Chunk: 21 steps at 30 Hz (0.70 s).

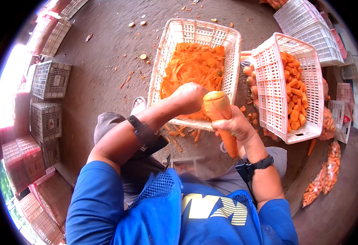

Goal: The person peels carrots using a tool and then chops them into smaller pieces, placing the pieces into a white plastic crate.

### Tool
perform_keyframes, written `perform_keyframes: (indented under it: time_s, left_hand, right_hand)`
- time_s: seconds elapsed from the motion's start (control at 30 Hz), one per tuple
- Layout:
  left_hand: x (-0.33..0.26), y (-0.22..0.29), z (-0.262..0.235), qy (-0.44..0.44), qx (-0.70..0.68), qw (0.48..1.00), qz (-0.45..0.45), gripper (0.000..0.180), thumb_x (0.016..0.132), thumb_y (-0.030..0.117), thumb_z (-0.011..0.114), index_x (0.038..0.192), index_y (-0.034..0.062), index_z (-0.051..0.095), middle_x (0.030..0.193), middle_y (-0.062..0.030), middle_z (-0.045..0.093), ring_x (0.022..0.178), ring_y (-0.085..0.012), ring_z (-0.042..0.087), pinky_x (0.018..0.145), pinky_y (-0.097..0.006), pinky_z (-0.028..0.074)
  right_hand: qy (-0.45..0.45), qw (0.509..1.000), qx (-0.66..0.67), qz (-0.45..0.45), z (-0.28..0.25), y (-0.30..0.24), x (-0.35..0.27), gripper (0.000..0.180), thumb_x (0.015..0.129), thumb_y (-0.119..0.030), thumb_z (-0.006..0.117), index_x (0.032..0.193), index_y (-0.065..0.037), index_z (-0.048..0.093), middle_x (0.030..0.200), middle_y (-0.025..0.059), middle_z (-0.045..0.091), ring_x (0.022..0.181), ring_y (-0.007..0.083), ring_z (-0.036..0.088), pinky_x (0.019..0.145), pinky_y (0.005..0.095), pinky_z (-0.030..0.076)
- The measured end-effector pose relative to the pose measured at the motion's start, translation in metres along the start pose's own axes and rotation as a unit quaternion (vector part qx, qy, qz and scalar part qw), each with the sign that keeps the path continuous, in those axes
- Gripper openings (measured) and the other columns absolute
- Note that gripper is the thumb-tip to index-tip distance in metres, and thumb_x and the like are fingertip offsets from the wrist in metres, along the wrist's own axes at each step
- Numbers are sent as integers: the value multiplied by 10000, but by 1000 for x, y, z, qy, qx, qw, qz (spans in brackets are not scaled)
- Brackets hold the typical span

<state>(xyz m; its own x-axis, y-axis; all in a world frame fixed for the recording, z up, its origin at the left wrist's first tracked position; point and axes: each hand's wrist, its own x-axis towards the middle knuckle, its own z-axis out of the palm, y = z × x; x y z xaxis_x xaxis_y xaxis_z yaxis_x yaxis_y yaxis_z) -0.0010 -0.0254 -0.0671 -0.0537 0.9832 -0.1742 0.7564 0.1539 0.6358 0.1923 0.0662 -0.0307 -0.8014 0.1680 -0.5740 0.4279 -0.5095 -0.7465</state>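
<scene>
My right hand (240, 125) is wrapped round a thick carrot (219, 107), held tilted with its wide cut end up and its narrow tip toward me. The upper part looks pale and peeled. Close beside that wide end, my left hand (190, 98) is closed in a fist; whatever it grips is hidden by the fingers. Both hands are over the near end of a white plastic crate (156, 73), which holds a heap of orange carrot peelings (193, 61).
To the right, a tilted white crate (268, 85) holds many carrots (295, 96), with bagged carrots (328, 171) nearby. Stacked crates (47, 122) line the left side, and more crates (309, 32) stand at the far right. Scraps (143, 56) litter the floor.
</scene>
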Motion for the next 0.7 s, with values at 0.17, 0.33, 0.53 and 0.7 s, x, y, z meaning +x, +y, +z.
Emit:
perform_keyframes:
  time_s: [0.17, 0.33, 0.53, 0.7]
  left_hand:
    - [10, -43, 21, -110, 60, 985, -120, 111, 768, 113, 582, 753, 36, 661, 727, -184, 649, 714, -355, 647, 634, -443, 498]
    - [-13, -35, 11, -111, 7, 991, -77, 200, 856, 232, 607, 855, 45, 678, 805, -166, 668, 753, -321, 654, 665, -403, 501]
    - [-27, 2, 23, -133, -468, 868, -104, 240, 946, 208, 498, 1033, 26, 630, 861, -93, 675, 721, -169, 658, 621, -308, 543]
    - [-35, 19, 10, -63, -688, 694, -200, 245, 968, 240, 490, 952, 37, 626, 783, -51, 653, 649, -143, 615, 575, -269, 504]
  right_hand:
    - [-181, 960, -202, -68, 20, -10, -2, 625, 623, -122, 810, 1193, -24, 573, 1043, 42, 631, 973, 118, 568, 874, 293, 465]
    - [-15, 993, -72, -90, 25, 8, 9, 556, 703, -181, 824, 1163, -25, 554, 1003, 52, 634, 919, 139, 600, 858, 311, 504]
    - [66, 906, 306, -287, -18, -17, 11, 500, 806, -160, 745, 1221, -80, 478, 998, 123, 619, 986, 265, 611, 915, 425, 500]
    - [72, 888, 335, -307, -32, -24, 7, 544, 803, -149, 756, 1267, -122, 471, 1147, 56, 569, 1101, 253, 561, 998, 461, 451]
